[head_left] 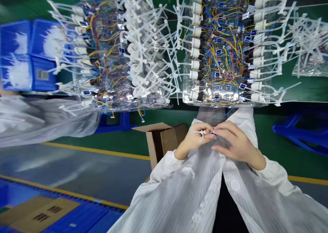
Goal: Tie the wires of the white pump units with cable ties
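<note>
My left hand [196, 139] pinches a small white cable tie [200, 133] in front of my chest. My right hand [237, 142] comes in from the other side, its fingertips on a small dark blue part [213, 133] right next to the tie. The two hands nearly touch. Above them hang clear plastic panels [225, 48] packed with coloured wires, white cylindrical connectors and many white cable ties. A second, similar panel [115, 51] sits to the left.
A brown cardboard box [161, 140] stands left of my hands. Blue bins [30, 55] hold white cable ties at far left. A blue stand [299, 133] is at right. A blue conveyor [77, 219] with cardboard lies at lower left. My white striped coat fills the bottom.
</note>
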`<state>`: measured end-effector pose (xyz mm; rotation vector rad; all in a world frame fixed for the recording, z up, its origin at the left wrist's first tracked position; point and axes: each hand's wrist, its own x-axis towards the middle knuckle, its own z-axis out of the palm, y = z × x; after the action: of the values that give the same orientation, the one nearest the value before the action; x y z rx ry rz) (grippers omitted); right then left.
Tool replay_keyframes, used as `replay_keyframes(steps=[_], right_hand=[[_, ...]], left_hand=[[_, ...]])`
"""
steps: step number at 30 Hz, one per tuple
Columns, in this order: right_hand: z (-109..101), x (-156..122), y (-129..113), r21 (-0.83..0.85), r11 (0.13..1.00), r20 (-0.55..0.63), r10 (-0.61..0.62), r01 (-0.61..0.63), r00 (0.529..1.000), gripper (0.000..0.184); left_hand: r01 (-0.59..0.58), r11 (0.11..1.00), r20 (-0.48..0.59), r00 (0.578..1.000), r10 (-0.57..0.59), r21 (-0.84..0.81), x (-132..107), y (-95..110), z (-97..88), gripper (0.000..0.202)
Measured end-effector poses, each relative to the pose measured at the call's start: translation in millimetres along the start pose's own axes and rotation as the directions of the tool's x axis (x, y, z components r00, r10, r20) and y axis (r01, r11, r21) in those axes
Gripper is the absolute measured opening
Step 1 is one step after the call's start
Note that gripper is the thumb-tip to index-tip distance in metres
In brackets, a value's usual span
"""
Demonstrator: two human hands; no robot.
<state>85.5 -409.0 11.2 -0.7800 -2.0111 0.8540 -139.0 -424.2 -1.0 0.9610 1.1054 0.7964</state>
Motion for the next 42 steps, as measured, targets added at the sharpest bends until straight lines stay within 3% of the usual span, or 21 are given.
replay_keyframes(steps=[3,7,10,12,15,18,20,23,25,27,30,33,35,37,39,42], right_hand=[[0.1,-5.3,4.0,-0.032,0.995,-0.024,0.098,-0.099,0.995,0.035],[-13.7,-16.5,14.8,0.091,0.975,-0.139,0.216,-0.204,0.966,0.033],[-21.8,-19.4,19.7,0.209,0.929,-0.04,0.321,-0.306,0.946,0.035],[-21.5,-20.7,22.9,0.243,0.903,0.017,0.36,-0.353,0.933,0.03],[-14.9,-24.7,28.7,0.376,0.812,-0.003,0.483,-0.447,0.876,0.021],[-9.8,-28.4,34.5,0.633,0.635,-0.055,0.607,-0.442,0.793,0.015],[-11.5,-28.7,39.1,0.789,0.511,-0.13,0.683,-0.343,0.719,0.004],[-23.1,-30.4,50.5,0.927,0.329,-0.199,0.838,-0.18,0.507,0.023],[-34.4,-38.2,62.3,0.966,0.235,-0.183,0.916,-0.107,0.358,0.024],[-44.7,-53.5,76.5,0.988,0.143,-0.125,0.963,-0.059,0.239,0.015],[-52.4,-85.9,97.6,0.999,0.003,0.001,0.992,-0.032,0.123,0.013],[-51.3,-117.3,114.3,0.998,-0.054,0.054,0.998,-0.018,0.025,0.02],[-49.3,-133.4,122.8,0.999,-0.04,0.04,0.997,-0.008,-0.059,0.025],[-48.5,-145.4,130.0,1.0,-0.008,0.007,0.991,-0.007,-0.132,0.028],[-49.1,-153.1,135.9,1.0,0.013,-0.016,0.985,-0.019,-0.173,0.033],[-51.5,-154.6,139.3,0.999,0.019,-0.025,0.98,-0.034,-0.195,0.035]], left_hand=[[0.064,0.988,0.061,0.997,-0.056,-0.143,14.8,-10.9,18.6,0.056],[0.069,0.96,0.103,0.994,-0.042,-0.27,21.6,-22.0,18.6,0.072],[0.083,0.958,0.131,0.99,-0.048,-0.276,21.7,-21.5,14.6,0.073],[0.095,0.971,0.13,0.989,-0.068,-0.22,20.9,-18.7,13.2,0.065],[0.071,0.996,0.069,0.995,-0.068,-0.05,20.0,-14.8,11.2,0.05],[-0.114,0.976,0.012,0.993,0.114,0.184,20.1,-14.2,4.1,0.041],[-0.246,0.902,0.05,0.968,0.244,0.356,19.5,-14.4,-4.7,0.032],[-0.353,0.767,0.238,0.935,0.263,0.537,15.1,-12.2,-20.7,0.025],[-0.384,0.687,0.398,0.905,0.148,0.617,9.1,-9.1,-29.6,0.023],[-0.385,0.636,0.511,0.86,-0.017,0.669,1.3,-6.9,-34.2,0.021],[-0.37,0.646,0.605,0.775,-0.182,0.668,-10.4,-9.7,-31.7,0.026],[-0.373,0.661,0.658,0.712,-0.246,0.651,-17.3,-18.8,-23.7,0.014],[-0.373,0.647,0.652,0.712,-0.26,0.665,-18.1,-24.9,-20.2,0.018],[-0.36,0.655,0.629,0.742,-0.23,0.664,-17.0,-28.5,-20.2,0.021],[-0.346,0.702,0.598,0.788,-0.143,0.623,-15.4,-28.5,-22.8,0.023],[-0.38,0.767,0.48,0.871,0.107,0.517,-14.5,-22.1,-26.3,0.025]])
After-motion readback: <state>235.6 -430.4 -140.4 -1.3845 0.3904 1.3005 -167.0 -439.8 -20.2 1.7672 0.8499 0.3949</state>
